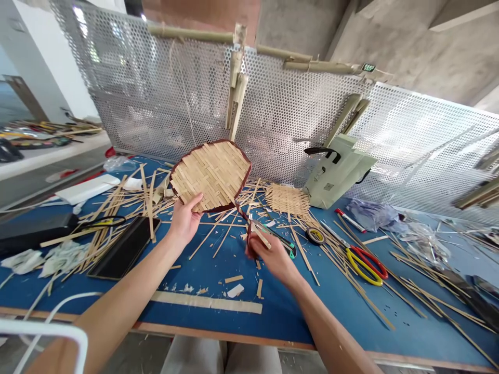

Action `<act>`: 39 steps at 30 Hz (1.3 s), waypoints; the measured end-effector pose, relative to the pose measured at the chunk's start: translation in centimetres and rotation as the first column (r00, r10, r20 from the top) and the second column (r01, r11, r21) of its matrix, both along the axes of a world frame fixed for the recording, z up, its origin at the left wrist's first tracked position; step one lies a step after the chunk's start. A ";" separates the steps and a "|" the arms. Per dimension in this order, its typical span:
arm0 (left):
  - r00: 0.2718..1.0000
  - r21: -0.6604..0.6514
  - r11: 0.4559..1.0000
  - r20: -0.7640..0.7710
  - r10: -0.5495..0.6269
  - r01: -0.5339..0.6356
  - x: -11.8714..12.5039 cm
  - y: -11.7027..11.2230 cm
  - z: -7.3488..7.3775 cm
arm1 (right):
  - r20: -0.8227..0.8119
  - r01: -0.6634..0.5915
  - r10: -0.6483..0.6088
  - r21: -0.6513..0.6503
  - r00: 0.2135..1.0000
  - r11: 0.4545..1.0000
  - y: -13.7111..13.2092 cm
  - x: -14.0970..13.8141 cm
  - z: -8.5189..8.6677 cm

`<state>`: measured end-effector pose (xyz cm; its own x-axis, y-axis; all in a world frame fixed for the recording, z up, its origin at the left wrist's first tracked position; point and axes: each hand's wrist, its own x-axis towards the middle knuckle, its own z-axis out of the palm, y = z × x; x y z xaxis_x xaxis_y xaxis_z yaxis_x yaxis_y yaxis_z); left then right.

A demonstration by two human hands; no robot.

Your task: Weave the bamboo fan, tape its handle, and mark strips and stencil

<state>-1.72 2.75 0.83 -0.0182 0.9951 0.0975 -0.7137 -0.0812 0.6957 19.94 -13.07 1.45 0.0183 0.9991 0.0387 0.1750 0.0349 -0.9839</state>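
My left hand (186,218) grips the lower edge of a woven bamboo fan panel (212,174) with a dark red border, holding it tilted up above the blue table (202,265). My right hand (271,254) is closed on the loose end of the dark red edging strip (240,209), which trails down from the panel's lower right edge. A thin bamboo sliver (262,240) also lies across its fingers. Both hands are over the middle of the table.
Loose bamboo strips (117,202) are scattered across the table. A small woven square (287,200) lies behind, by a pale green bag (337,171). Red and yellow scissors (366,262), a tape roll (315,235), a black tray (125,249) and a perforated metal screen (273,114) stand around.
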 end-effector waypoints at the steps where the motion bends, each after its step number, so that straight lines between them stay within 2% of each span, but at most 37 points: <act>1: 1.000 0.000 1.000 0.004 0.009 -0.009 0.0 0.0 -0.1 | 0.018 -0.120 0.121 -0.028 0.993 0.992 -0.4 -0.3 0.4; 2: 1.000 0.002 1.000 0.008 0.021 -0.021 0.1 0.0 -0.1 | 0.036 -0.248 0.250 -0.051 0.968 0.967 -0.9 -0.6 1.0; 3: 0.999 0.004 0.999 0.012 0.035 -0.035 0.1 0.0 -0.2 | 0.053 -0.405 0.409 -0.078 0.911 0.911 -1.5 -0.8 1.6; 5: 0.998 0.016 0.998 0.017 0.061 -0.061 0.1 0.0 -0.2 | 0.010 -0.650 0.654 -0.101 0.756 0.753 -2.7 -1.1 2.8; 6: 0.997 0.025 0.997 0.017 0.069 -0.069 0.1 -0.1 -0.1 | -0.047 -0.713 0.712 -0.087 0.700 0.695 -3.2 -1.2 3.3; 7: 0.997 0.034 0.997 0.016 0.073 -0.073 0.1 -0.1 -0.1 | -0.095 -0.704 0.699 -0.031 0.709 0.709 -3.5 -1.2 3.8; 8: 0.997 0.041 0.997 0.012 0.072 -0.073 0.1 -0.1 -0.1 | -0.110 -0.638 0.637 0.032 0.763 0.770 -3.7 -1.2 4.1; 9: 0.998 0.046 0.997 0.007 0.070 -0.070 0.1 -0.2 0.0 | -0.078 -0.513 0.521 0.104 0.850 0.852 -3.6 -1.1 4.4; 10: 0.998 0.047 0.997 -0.001 0.065 -0.065 0.1 -0.2 0.0 | 0.002 -0.339 0.345 0.193 0.939 0.921 -3.3 -1.1 4.7; 11: 0.998 0.046 0.997 -0.008 0.060 -0.059 0.1 -0.3 0.0 | 0.116 -0.169 0.142 0.274 0.983 0.947 -2.9 -0.9 4.8; 12: 0.998 0.043 0.998 -0.017 0.054 -0.053 0.1 -0.3 0.0 | 0.236 -0.029 -0.056 0.343 0.970 0.939 -2.4 -0.8 4.8; 13: 0.999 0.041 0.998 -0.024 0.047 -0.046 0.1 -0.4 0.1 | 0.329 0.079 -0.218 0.387 0.919 0.919 -1.8 -0.6 4.8; 14: 0.999 0.039 0.999 -0.030 0.038 -0.037 0.1 -0.5 0.1 | 0.396 0.160 -0.322 0.391 0.860 0.907 -1.2 -0.5 4.6; 15: 0.999 0.039 0.999 -0.035 0.029 -0.027 0.1 -0.6 0.1 | 0.444 0.207 -0.368 0.370 0.817 0.906 -0.7 -0.3 4.4; 16: 0.999 0.039 0.999 -0.040 0.018 -0.017 0.0 -0.7 0.2 | 0.471 0.228 -0.366 0.325 0.803 0.918 -0.3 -0.1 4.2; 18: 0.999 0.039 0.999 -0.049 -0.001 0.002 0.0 -0.9 0.3 | 0.449 0.194 -0.276 0.220 0.850 0.956 0.1 0.4 3.8; 21: 0.998 0.035 0.999 -0.058 -0.018 0.021 -0.1 -1.0 0.5 | 0.259 0.082 -0.102 0.085 0.960 0.993 0.3 1.3 3.2; 23: 0.998 0.029 0.999 -0.054 -0.033 0.034 -0.1 -1.0 0.5 | 0.157 0.066 -0.073 0.053 0.985 0.996 0.4 1.9 2.9; 27: 0.996 -0.007 0.997 -0.035 -0.076 0.076 0.1 -0.8 0.4 | 0.147 0.099 -0.110 0.078 0.983 0.992 0.8 2.1 2.2; 29: 0.995 -0.032 0.995 -0.028 -0.093 0.092 0.2 -0.8 0.3 | 0.106 -0.009 0.009 0.007 0.994 1.000 0.7 1.6 1.8; 31: 0.995 -0.052 0.994 -0.024 -0.102 0.100 0.3 -0.8 0.2 | -0.042 -0.151 0.148 -0.075 0.988 0.986 0.5 1.2 1.7; 33: 0.995 -0.063 0.993 -0.020 -0.098 0.096 0.3 -0.8 0.2 | -0.215 -0.232 0.206 -0.101 0.955 0.968 0.2 1.3 1.7; 34: 0.996 -0.065 0.994 -0.017 -0.092 0.091 0.3 -0.8 0.2 | -0.263 -0.234 0.202 -0.094 0.943 0.968 0.0 1.5 1.8; 36: 0.997 -0.062 0.995 -0.011 -0.074 0.074 0.2 -0.6 0.2 | -0.270 -0.230 0.201 -0.083 0.942 0.970 -0.1 2.1 2.0; 39: 0.999 -0.048 0.998 0.000 -0.039 0.039 0.1 -0.5 0.3 | -0.130 -0.297 0.281 -0.128 0.951 0.946 -0.3 2.8 2.1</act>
